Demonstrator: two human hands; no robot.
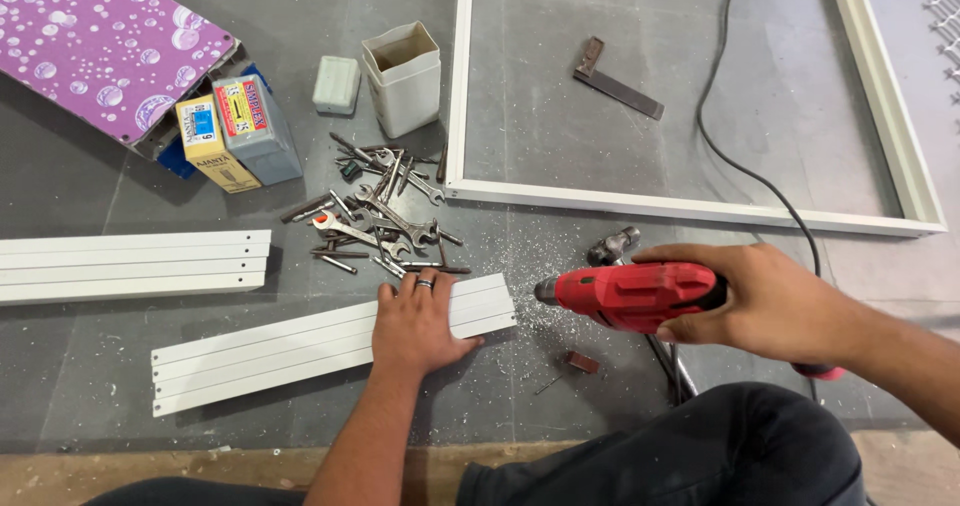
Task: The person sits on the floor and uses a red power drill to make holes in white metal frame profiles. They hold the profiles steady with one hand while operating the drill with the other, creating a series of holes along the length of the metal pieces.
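On the grey floor, the left hand (420, 321) presses flat, fingers spread, on a white strip (300, 351), while the right hand (770, 301) grips a red drill (630, 296) pointed at the strip's end, beside scattered tools (385, 216).

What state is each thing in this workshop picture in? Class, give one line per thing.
left hand: flat, pressing the white profile
white profile: lying flat on the floor
right hand: gripping the red drill
red drill: held level, tip near the profile's end
white container: upright, open
wrenches: scattered
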